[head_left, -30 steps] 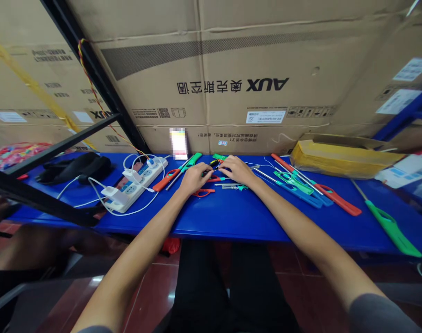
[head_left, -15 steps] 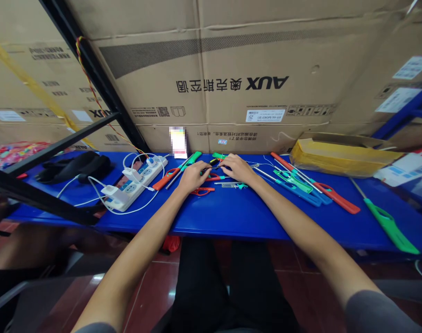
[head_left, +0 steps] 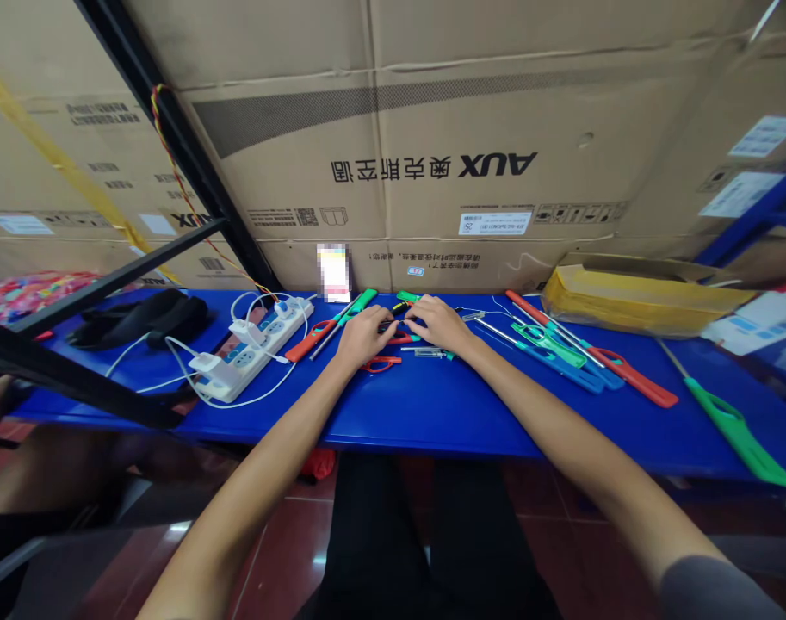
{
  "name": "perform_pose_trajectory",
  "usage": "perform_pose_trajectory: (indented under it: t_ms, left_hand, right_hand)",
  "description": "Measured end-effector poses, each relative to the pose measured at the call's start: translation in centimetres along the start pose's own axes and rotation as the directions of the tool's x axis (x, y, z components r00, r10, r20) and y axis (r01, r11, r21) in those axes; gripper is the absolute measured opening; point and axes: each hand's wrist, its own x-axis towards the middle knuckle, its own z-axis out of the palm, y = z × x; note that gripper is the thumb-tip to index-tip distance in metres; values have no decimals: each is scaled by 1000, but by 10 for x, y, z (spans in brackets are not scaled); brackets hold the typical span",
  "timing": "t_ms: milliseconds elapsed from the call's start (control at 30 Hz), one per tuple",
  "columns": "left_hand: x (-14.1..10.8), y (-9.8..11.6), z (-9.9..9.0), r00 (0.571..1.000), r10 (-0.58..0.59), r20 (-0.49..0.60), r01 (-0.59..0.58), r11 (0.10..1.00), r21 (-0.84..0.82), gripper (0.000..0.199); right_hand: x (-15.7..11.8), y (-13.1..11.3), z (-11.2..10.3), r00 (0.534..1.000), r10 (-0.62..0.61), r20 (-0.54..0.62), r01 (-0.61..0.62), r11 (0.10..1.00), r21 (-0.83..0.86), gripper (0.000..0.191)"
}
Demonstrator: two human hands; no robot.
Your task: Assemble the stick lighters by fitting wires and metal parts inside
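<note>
My left hand [head_left: 365, 334] and my right hand [head_left: 442, 322] face each other over the blue table [head_left: 431, 413], fingers curled inward. Something thin and dark lies between their fingertips, too small to name. Beneath and beside them are red lighter parts [head_left: 382, 363], a small clear piece [head_left: 430, 352] and a yellow-and-black item [head_left: 400, 307]. Left of my left hand lie a red lighter [head_left: 307, 343] and a green one [head_left: 365, 301]. Right of my right hand are blue lighters [head_left: 564, 368], a green casing [head_left: 553, 344] and a long red lighter [head_left: 634, 376].
A white power strip [head_left: 256, 349] with plugs and cables sits at left, near a black cloth item [head_left: 144, 319]. A lit phone [head_left: 334, 274] leans on the cardboard box [head_left: 431, 103]. A yellow carton [head_left: 638, 297] and green lighter [head_left: 734, 430] are at right. Another person's leg shows at lower left.
The view has shifted slightly, so the scene sits a little lower. My hands stay together in the same place, with the fingers slightly changed.
</note>
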Motion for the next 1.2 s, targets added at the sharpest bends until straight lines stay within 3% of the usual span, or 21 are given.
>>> perform_pose_trajectory:
  t_ms: [233,467,667,833,1000,1200]
  left_hand:
    - [1,-5,2,1000,-5,24,5,1000,10,8]
    - [3,-17,-5,999,-15,43,19,996,-87,19]
    - [2,-21,-9,991,-129,-31,118,967,-228,18]
    - [0,-22,-11,978,-208,-16,191,920,-342,22]
    - [-1,-26,-10,972,-231,35,223,872,-436,26]
    - [1,-33,-8,972,-236,-2,214,885,-413,22]
  right_hand:
    - [1,2,-1,999,7,40,-4,998,-66,19]
    - [-4,15,-4,996,71,55,-70,997,-21,22]
    - [-7,24,-1,991,134,8,-134,988,80,21]
    - [-8,28,-1,990,143,-4,-142,986,86,20]
    - [-10,31,-3,987,160,-4,-159,984,84,20]
    - [-11,31,-4,989,147,-14,-145,985,91,19]
